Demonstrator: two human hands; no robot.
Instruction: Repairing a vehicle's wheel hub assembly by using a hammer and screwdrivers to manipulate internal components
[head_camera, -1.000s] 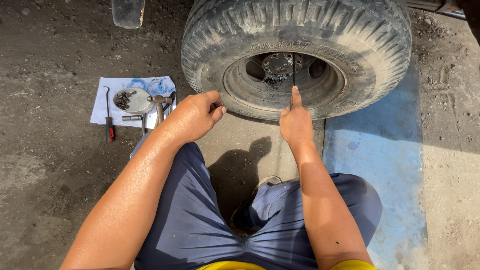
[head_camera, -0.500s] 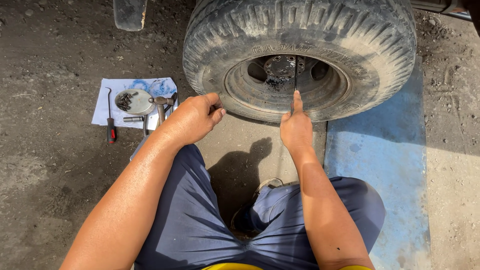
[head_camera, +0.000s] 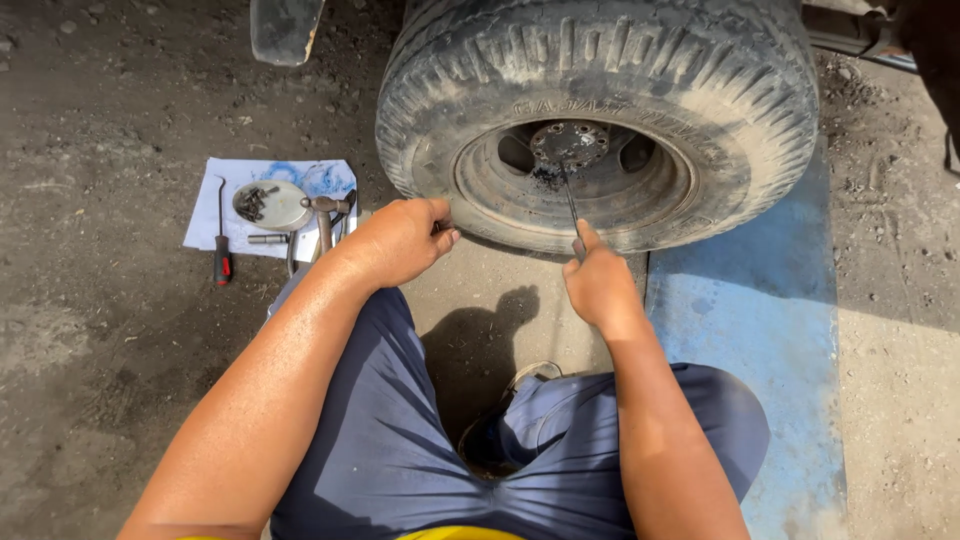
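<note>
Your right hand (head_camera: 600, 285) pinches thin rod (head_camera: 568, 200) reaching wheel hub (head_camera: 570, 145); left hand (head_camera: 400, 240) curled at tyre (head_camera: 600, 70) edge, grip contents hidden. Risk: rod slips off greasy hub, knuckles strike rim

One tyre (head_camera: 600, 110), one hammer (head_camera: 322, 215), two hands (head_camera: 400, 240).

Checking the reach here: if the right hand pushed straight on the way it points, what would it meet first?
Probably the wheel hub: the right hand holds a thin tool aimed at it, though depth is unclear.
</note>
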